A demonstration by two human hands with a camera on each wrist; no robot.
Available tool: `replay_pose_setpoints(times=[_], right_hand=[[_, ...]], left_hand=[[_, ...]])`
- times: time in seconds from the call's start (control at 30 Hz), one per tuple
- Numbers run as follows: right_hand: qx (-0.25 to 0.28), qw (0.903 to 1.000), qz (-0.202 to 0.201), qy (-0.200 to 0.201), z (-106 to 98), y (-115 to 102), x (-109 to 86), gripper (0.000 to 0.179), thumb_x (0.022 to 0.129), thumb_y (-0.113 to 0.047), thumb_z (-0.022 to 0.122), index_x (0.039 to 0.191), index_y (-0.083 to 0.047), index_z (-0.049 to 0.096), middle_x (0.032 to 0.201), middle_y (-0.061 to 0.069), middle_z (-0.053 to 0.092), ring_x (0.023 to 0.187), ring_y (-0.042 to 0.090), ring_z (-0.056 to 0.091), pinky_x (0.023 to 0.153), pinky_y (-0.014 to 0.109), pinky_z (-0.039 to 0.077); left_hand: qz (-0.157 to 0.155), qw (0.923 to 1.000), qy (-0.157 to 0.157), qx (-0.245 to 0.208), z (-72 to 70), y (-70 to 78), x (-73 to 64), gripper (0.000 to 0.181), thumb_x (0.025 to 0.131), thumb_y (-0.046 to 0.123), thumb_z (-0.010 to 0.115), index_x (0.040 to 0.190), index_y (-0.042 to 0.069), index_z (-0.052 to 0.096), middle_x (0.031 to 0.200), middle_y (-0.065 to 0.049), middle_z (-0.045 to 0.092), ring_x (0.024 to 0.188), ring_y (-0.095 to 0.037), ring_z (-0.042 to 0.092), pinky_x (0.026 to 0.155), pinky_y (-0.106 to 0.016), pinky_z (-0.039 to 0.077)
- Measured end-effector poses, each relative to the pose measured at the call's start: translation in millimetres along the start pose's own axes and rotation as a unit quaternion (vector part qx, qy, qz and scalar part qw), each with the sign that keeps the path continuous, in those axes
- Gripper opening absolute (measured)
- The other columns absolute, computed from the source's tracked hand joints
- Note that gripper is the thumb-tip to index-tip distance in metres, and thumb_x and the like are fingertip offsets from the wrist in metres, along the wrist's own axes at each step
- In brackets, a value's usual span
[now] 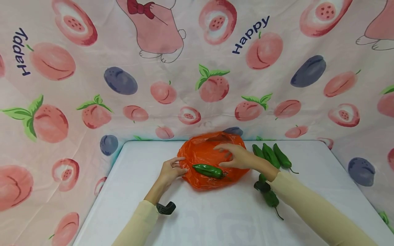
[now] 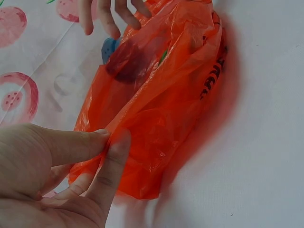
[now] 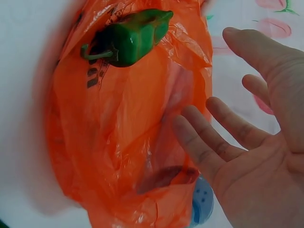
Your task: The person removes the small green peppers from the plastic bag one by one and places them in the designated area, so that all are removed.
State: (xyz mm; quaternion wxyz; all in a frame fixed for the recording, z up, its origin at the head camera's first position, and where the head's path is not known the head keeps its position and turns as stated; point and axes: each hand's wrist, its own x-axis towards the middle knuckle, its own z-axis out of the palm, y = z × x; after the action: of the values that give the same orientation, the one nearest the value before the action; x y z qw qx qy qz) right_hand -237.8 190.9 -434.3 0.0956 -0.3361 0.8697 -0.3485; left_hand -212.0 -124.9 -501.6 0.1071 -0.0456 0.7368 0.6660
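Observation:
An orange plastic bag (image 1: 197,153) lies near the back edge of the white table. On it rests a glossy green pepper (image 1: 208,170), its curved stem (image 3: 97,55) plain in the right wrist view. My left hand (image 1: 170,172) is at the bag's left side. Seen from the left wrist, its thumb and fingers (image 2: 76,147) pinch the bag's edge. My right hand (image 1: 238,157) is over the bag's right part, fingers (image 3: 232,128) spread and holding nothing.
To the right of the bag, several green peppers (image 1: 281,155) lie side by side, partly behind my right forearm. More green pepper (image 1: 271,198) lies nearer the front, with a dark patch beside it. A fruit-printed cloth (image 1: 191,82) hangs behind the white table (image 1: 197,218).

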Motion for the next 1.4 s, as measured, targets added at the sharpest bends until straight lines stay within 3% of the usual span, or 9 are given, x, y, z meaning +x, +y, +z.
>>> replay_pose_setpoints(times=[0.23, 0.77, 1.07, 1.4], right_hand=[[-0.005, 0.9995, 0.017, -0.026, 6.3, -0.1, 15.0, 0.057, 0.090, -0.022, 0.082, 0.141, -0.012, 0.058, 0.128, 0.009, 0.065, 0.111, 0.037, 0.066, 0.089, 0.042, 0.061], [0.022, 0.9966, 0.032, -0.073, 29.3, 4.1, 35.7, 0.059, 0.091, -0.020, 0.081, 0.142, -0.006, 0.056, 0.135, 0.019, 0.061, 0.122, 0.040, 0.060, 0.099, 0.054, 0.054], [0.028, 0.9919, 0.063, -0.107, 39.2, 8.4, 40.9, 0.053, 0.091, -0.017, 0.080, 0.139, -0.012, 0.059, 0.132, 0.016, 0.064, 0.121, 0.037, 0.060, 0.099, 0.052, 0.055], [0.019, 0.9844, 0.111, -0.135, 44.0, 7.8, 44.8, 0.047, 0.090, -0.010, 0.080, 0.132, -0.024, 0.065, 0.122, 0.002, 0.065, 0.103, 0.023, 0.063, 0.088, 0.040, 0.060]], left_hand=[[0.002, 1.0000, 0.001, -0.002, 0.0, -1.5, 0.2, 0.047, 0.086, -0.010, 0.075, 0.132, -0.001, 0.065, 0.091, -0.012, 0.058, 0.072, -0.017, 0.068, 0.077, -0.040, 0.064], [-0.001, 1.0000, 0.009, 0.002, 1.1, -0.2, 0.6, 0.047, 0.086, -0.009, 0.075, 0.130, 0.002, 0.067, 0.092, -0.012, 0.057, 0.072, -0.017, 0.067, 0.075, -0.036, 0.064], [-0.003, 1.0000, 0.006, 0.000, 1.9, -0.3, 0.1, 0.048, 0.086, -0.009, 0.075, 0.132, 0.002, 0.066, 0.092, -0.011, 0.057, 0.072, -0.017, 0.068, 0.078, -0.042, 0.063], [-0.005, 0.9999, 0.007, 0.009, 1.9, -0.3, 0.2, 0.046, 0.087, -0.007, 0.075, 0.132, 0.002, 0.066, 0.095, -0.013, 0.056, 0.073, -0.017, 0.068, 0.080, -0.043, 0.063]])
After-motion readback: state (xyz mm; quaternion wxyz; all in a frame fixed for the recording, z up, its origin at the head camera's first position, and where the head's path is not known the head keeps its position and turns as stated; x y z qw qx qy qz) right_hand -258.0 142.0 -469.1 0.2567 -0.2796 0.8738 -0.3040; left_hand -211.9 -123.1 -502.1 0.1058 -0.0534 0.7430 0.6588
